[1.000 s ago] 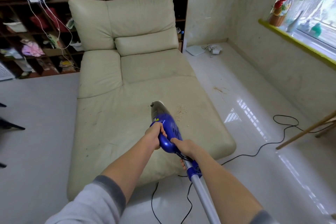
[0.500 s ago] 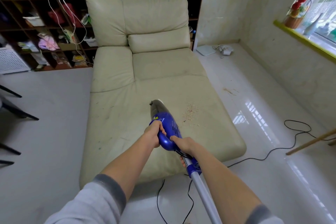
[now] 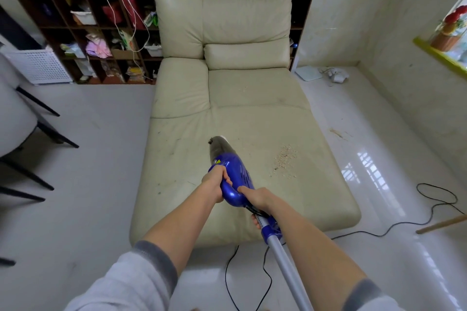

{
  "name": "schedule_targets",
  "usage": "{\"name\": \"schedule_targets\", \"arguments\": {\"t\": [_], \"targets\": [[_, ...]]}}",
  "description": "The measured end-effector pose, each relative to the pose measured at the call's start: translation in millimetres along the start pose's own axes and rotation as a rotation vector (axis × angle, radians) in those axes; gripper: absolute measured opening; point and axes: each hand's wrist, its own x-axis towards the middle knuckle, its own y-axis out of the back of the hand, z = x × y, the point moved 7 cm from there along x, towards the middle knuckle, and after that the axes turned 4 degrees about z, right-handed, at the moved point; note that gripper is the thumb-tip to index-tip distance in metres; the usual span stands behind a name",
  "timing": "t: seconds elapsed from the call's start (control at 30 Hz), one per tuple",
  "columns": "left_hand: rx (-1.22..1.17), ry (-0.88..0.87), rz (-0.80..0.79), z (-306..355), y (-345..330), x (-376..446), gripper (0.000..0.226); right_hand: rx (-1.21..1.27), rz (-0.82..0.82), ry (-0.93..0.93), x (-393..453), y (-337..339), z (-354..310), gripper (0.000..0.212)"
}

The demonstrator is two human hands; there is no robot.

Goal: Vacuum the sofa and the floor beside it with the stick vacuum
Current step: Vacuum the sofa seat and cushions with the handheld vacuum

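Vacuum (image 3: 231, 169), 1 blue stick w/ grey tube, held over the front of 1 cream sofa (image 3: 242, 98) on pale glossy floor (image 3: 379, 184), left hand (image 3: 214, 183) & right hand (image 3: 257, 197) both curled round its handle, 1 crumb patch (image 3: 284, 159) just right, dark shelf (image 3: 83, 33) behind

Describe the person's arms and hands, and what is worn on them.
Both forearms are bare. The left sleeve is light grey, soft-looking fabric with a darker grey cuff band, pushed up toward the elbow. The right sleeve matches it. The left hand and right hand show no gloves, rings or watch.
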Motion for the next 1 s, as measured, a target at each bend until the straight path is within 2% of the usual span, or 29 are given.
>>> {"name": "schedule_targets", "arguments": {"t": [0.4, 1.0], "targets": [[-0.043, -0.012, 0.042, 5, 44, 1, 0.017, -0.071, -0.021, 0.025, -8, -33, -16, 0.047], [-0.141, -0.033, 0.148, 7, 128, -5, 0.014, -0.177, -0.109, 0.076, -19, -102, -43, 0.041]]}}
